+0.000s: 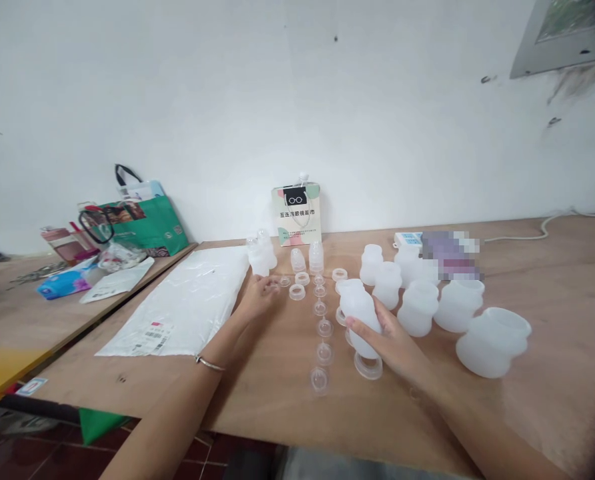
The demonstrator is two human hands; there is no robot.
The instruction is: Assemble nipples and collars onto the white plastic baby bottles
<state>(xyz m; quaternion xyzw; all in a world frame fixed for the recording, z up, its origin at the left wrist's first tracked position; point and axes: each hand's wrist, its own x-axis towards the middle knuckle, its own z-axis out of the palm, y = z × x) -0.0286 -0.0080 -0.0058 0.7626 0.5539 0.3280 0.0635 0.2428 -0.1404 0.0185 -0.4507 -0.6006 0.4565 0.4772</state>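
My right hand [392, 337] wraps round a frosted white baby bottle [359, 313], tilted and without a cap, above the table. My left hand [260, 297] is off to the left with its fingers curled together. At its fingertips is a small clear ring-like piece [284, 282]; whether they grip it I cannot make out. Just behind that hand stand white bottles with clear tops [260, 252]. Clear bottle nipples [324, 327] form a row down the middle. White collar rings [297, 291] lie near the left hand, and another ring [368, 366] is below the held bottle.
Several open frosted bottles [417, 308] stand to the right. Two clear domed pieces [316, 256] are at the back, before a paper bag [298, 217] against the wall. A white plastic mailer [187, 293] covers the left side. A green bag [160, 223] sits on the adjoining table.
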